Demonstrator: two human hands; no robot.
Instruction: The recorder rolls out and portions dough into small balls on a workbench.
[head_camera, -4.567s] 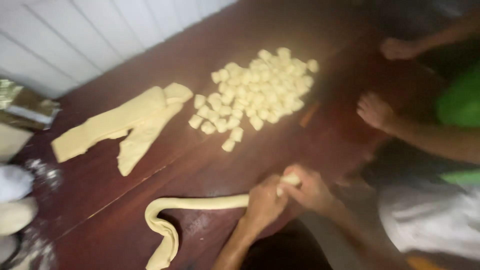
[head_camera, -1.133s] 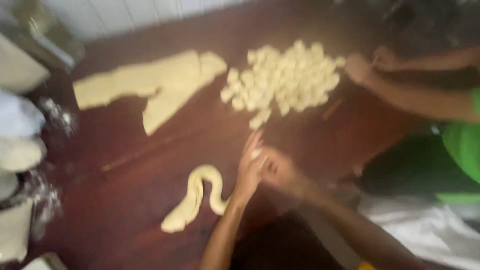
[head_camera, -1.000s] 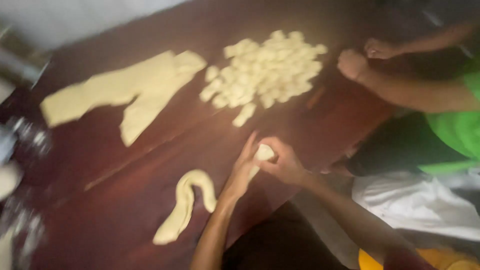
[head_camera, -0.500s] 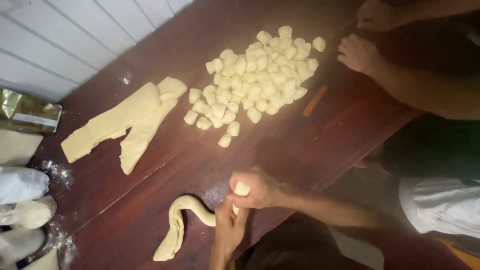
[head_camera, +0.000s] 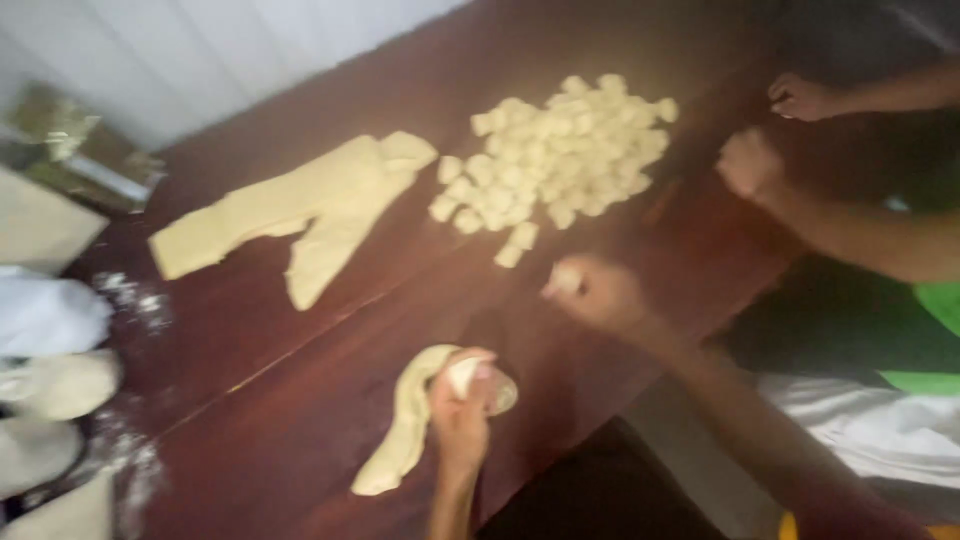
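My left hand (head_camera: 462, 410) grips the end of a pale dough rope (head_camera: 405, 430) that lies on the dark wooden table (head_camera: 300, 400) near its front edge. My right hand (head_camera: 598, 292) is raised a little toward the middle of the table, pinching a small dough piece (head_camera: 565, 278). A heap of several small dough pieces (head_camera: 560, 155) lies beyond it. A flat, elongated slab of dough (head_camera: 300, 205) rests to the left of the heap.
Another person's two fists (head_camera: 775, 135) rest at the table's right edge, just right of the heap. White bags and dough lumps (head_camera: 50, 360) with spilled flour sit at the left edge. A shiny packet (head_camera: 70, 140) lies at the far left.
My right hand has pulled away from the rope with a small piece and moved up and right toward the heap. My left hand stays on the rope's end.
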